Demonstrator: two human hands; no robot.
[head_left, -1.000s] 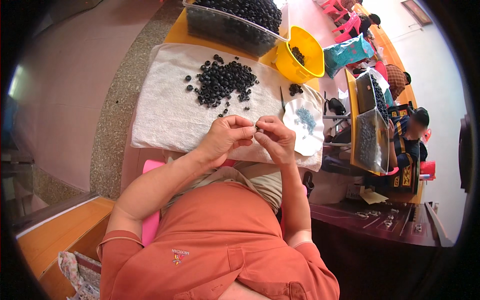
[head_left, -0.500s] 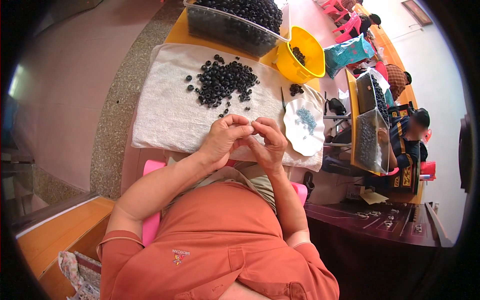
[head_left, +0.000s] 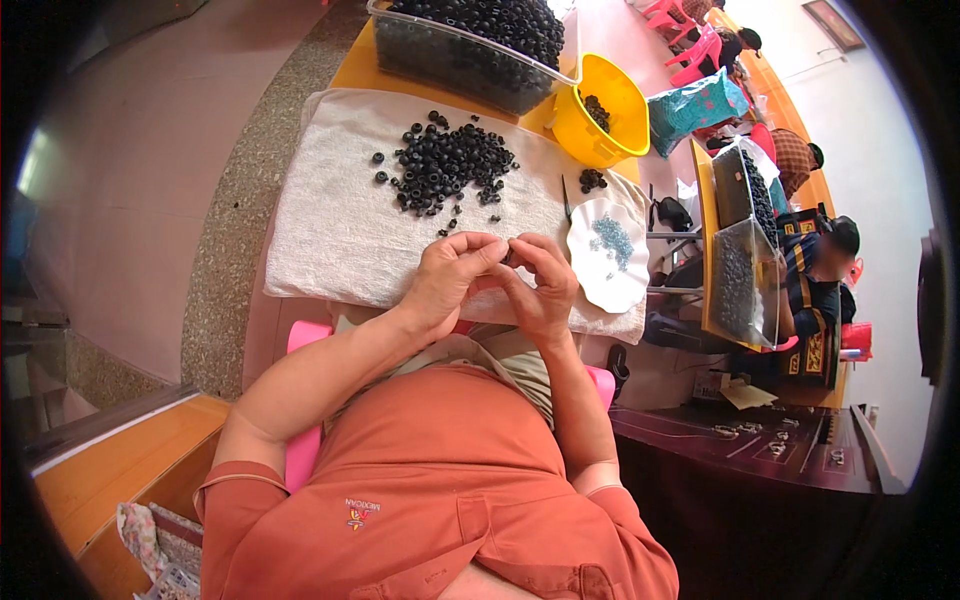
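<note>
Over the near edge of the white towel point(head_left: 350, 250), my left hand point(head_left: 450, 275) and my right hand point(head_left: 541, 285) meet fingertip to fingertip. The right thumb and forefinger pinch a small dark piece point(head_left: 510, 257), mostly covered by the fingers. My left thumb and forefinger are pressed together against it; whatever they hold is hidden. Beyond the hands lies a loose pile of black round pieces point(head_left: 450, 165), some with a hole. To the right, a white scalloped plate point(head_left: 603, 284) carries tiny pale-blue beads point(head_left: 612, 242). A slim dark tool point(head_left: 566, 198) rests beside the plate.
A clear bin point(head_left: 470, 82) full of black pieces stands at the back, with a yellow bucket point(head_left: 621, 120) beside it. A small black cluster point(head_left: 592, 180) sits above the plate. On the right, a person point(head_left: 815, 275) sits by another clear bin point(head_left: 745, 280).
The hands stay in nearly the same place. My fingertips have shifted slightly, and a dark piece now shows between them.
</note>
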